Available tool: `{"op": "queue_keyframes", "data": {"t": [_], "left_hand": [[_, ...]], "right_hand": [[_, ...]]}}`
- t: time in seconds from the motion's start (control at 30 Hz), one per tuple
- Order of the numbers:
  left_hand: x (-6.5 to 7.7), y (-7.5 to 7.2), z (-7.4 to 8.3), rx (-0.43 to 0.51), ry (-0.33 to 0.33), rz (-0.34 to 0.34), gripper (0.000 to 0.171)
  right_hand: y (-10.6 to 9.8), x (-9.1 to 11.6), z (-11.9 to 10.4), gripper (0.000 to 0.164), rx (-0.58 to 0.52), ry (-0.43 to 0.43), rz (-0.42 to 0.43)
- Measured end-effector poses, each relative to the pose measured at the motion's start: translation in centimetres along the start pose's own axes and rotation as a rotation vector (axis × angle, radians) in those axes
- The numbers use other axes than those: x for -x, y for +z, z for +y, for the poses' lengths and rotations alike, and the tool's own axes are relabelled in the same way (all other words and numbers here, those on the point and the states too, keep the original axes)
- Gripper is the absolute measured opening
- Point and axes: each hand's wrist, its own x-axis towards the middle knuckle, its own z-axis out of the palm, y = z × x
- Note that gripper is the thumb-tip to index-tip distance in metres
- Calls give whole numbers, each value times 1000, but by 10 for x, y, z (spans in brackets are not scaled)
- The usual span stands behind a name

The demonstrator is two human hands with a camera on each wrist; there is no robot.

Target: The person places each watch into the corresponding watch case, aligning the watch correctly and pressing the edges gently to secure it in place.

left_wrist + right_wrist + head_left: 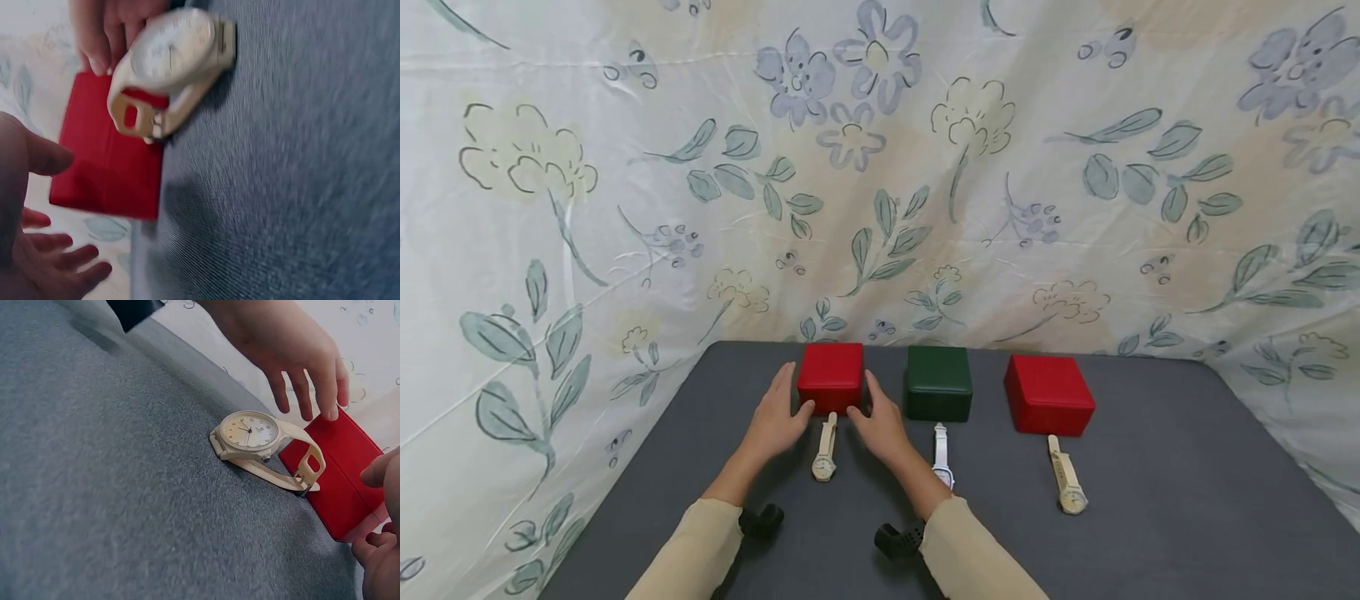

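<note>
A closed red box (831, 375) stands at the back left of the table, between my two hands. My left hand (777, 421) is at its left side with the fingers extended and the thumb near the front corner. On the other side, my right hand (882, 422) has its fingers stretched along the box's right side, thumb near the front. In the right wrist view, the left fingertips (331, 414) are right at the box's edge. A cream wristwatch (824, 465), its strap buckled in a loop, lies in front of the box, between my wrists.
To the right stands a dark green box (938, 383), with a white wristwatch (942, 458) partly behind my right forearm. Farther right, another red box (1049, 393) has a cream wristwatch (1067, 479) before it. A floral cloth (880, 217) hangs behind the grey table (1180, 483).
</note>
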Motion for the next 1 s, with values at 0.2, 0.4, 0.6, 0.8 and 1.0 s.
{"op": "queue_keyframes", "data": {"t": [0.2,0.4,0.6,0.8,1.0], "left_hand": [[-10,5,-8,129,-53,-42,77],[-13,9,-11,236,-96,-77,75],[-16,14,-13,213,-96,-67,70],[-16,14,-15,203,-76,-57,66],[-17,10,-14,217,-76,-63,59]], "right_hand": [[6,-7,4,71,-45,25,-1],[11,-9,9,70,-87,2,15],[13,-9,8,67,-128,-8,10],[13,-7,5,65,-118,29,44],[15,-6,2,65,-96,51,69]]}}
